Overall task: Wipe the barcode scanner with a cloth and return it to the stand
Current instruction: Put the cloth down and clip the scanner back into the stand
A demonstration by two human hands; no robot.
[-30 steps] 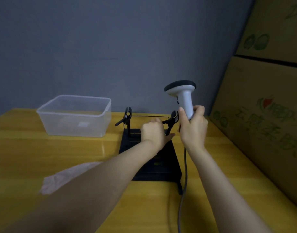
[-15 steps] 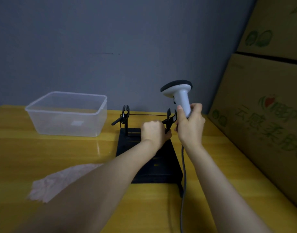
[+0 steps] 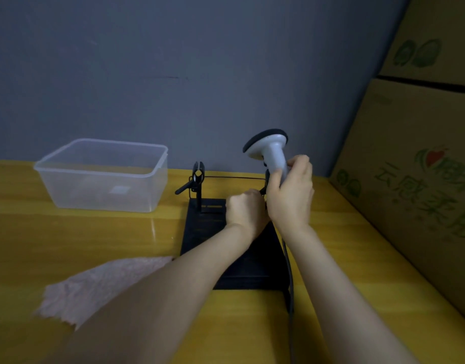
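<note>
My right hand (image 3: pixel 290 197) grips the handle of a white barcode scanner (image 3: pixel 268 149), held upright with its dark-rimmed head on top, just above the right clip of the stand. The black stand (image 3: pixel 207 227) has a flat base, two upright clips and a thin bar between them. My left hand (image 3: pixel 246 212) is closed around the right clip's lever, which it mostly hides. A pale pink cloth (image 3: pixel 94 285) lies flat on the yellow table (image 3: pixel 81 237) to the left, partly under my left forearm. The scanner's grey cable (image 3: pixel 289 271) runs down toward me.
A clear plastic tub (image 3: pixel 105 174) stands at the back left of the table. Stacked cardboard boxes (image 3: pixel 415 166) wall off the right side. A grey wall rises behind the table.
My right hand has lowered the scanner a little and brought it left, closer to the stand's right clip. My left hand has stayed on that clip.
</note>
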